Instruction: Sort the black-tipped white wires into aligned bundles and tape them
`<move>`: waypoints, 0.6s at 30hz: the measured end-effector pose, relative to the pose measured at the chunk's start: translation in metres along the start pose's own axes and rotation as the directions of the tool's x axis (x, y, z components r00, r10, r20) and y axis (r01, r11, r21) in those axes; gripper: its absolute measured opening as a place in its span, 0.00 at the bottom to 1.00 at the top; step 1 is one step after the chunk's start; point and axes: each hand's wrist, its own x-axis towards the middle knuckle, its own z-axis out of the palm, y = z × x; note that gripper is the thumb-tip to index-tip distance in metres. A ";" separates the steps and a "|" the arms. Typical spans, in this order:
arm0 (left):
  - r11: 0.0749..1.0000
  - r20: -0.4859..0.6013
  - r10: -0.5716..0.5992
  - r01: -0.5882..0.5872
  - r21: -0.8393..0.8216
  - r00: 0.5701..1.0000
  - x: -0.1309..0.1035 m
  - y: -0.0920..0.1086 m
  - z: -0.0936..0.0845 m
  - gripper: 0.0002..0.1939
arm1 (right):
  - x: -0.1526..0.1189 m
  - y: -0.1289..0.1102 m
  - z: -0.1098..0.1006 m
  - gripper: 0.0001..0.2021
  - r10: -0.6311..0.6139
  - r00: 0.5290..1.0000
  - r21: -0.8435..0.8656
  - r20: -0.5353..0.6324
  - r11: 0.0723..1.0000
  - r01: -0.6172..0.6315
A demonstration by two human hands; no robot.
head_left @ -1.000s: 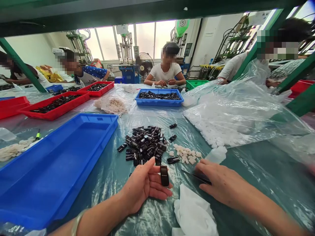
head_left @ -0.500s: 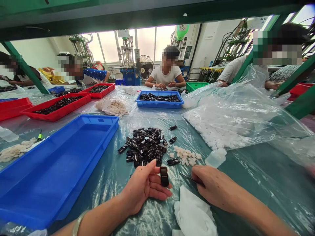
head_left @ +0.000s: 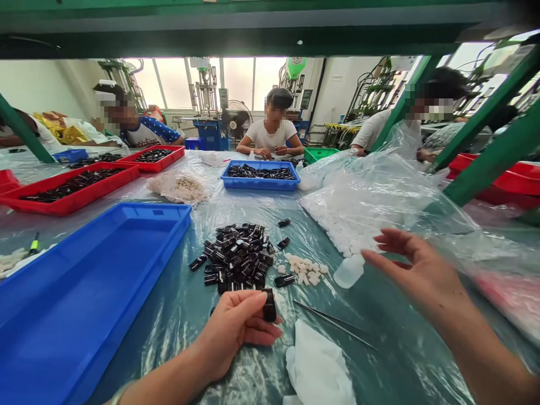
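Between thumb and fingers, my left hand [head_left: 236,326] holds a glossy black plastic piece [head_left: 269,305] upright. My right hand [head_left: 422,275] is raised with its fingers apart and nothing in them, just right of a small translucent squeeze bottle [head_left: 349,271] lying on its side. A pair of metal tweezers [head_left: 337,324] lies on the plastic-covered table between my hands. Beneath it rests a crumpled white cloth [head_left: 318,365]. Ahead of my left hand is a heap of similar black pieces [head_left: 240,253]. Small cream-coloured pieces [head_left: 306,269] lie scattered to its right.
A large blue tray [head_left: 169,236] stands on the left, with red trays [head_left: 71,205] of black pieces behind it. A smaller blue tray [head_left: 260,184] sits ahead. At right lies a clear bag [head_left: 379,197] of white pieces. Green frame bars cross overhead. Several people sit opposite.
My right hand has let go of the tweezers and moved right and up toward the squeeze bottle, its fingers opening. My left hand still holds the black piece. The view has shifted slightly.
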 end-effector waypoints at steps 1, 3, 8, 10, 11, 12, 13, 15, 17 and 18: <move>1.000 0.008 0.007 -0.007 0.022 1.000 0.000 -0.001 0.000 0.16 | 0.001 0.005 0.001 0.33 0.052 0.997 0.047 0.053 0.997 -0.054; 0.998 0.017 0.015 -0.016 0.053 1.000 0.000 -0.001 -0.001 0.16 | -0.001 0.017 0.008 0.36 0.147 0.974 0.080 0.170 0.983 -0.163; 0.998 0.041 0.029 -0.031 0.062 0.999 0.001 -0.003 -0.002 0.15 | -0.010 0.040 0.034 0.28 0.182 0.944 0.111 0.274 0.969 -0.219; 0.997 0.059 0.032 -0.036 0.066 0.998 0.001 -0.003 -0.002 0.14 | -0.012 0.040 0.039 0.20 0.158 0.934 0.127 0.319 0.970 -0.207; 0.997 0.068 0.034 -0.039 0.073 0.997 0.001 -0.003 -0.001 0.14 | -0.012 0.037 0.039 0.18 0.143 0.932 0.133 0.333 0.971 -0.197; 0.996 0.078 0.037 -0.044 0.082 0.996 0.000 -0.003 -0.001 0.14 | -0.013 0.033 0.038 0.16 0.122 0.933 0.139 0.338 0.974 -0.177; 0.995 0.090 0.041 -0.049 0.091 0.995 0.000 -0.003 -0.001 0.13 | -0.013 0.027 0.037 0.15 0.086 0.938 0.148 0.336 0.979 -0.143; 0.993 0.129 0.043 -0.056 0.104 0.991 -0.001 -0.003 0.000 0.11 | -0.015 0.014 0.034 0.14 -0.036 0.944 0.170 0.328 0.985 -0.022; 0.992 0.175 0.040 -0.060 0.110 0.984 -0.002 -0.004 0.000 0.10 | -0.019 -0.002 0.034 0.13 -0.215 0.924 0.166 0.315 0.971 0.169; 0.992 0.194 0.038 -0.061 0.111 0.980 -0.002 -0.005 0.000 0.10 | -0.022 -0.009 0.035 0.13 -0.311 0.901 0.153 0.301 0.949 0.276</move>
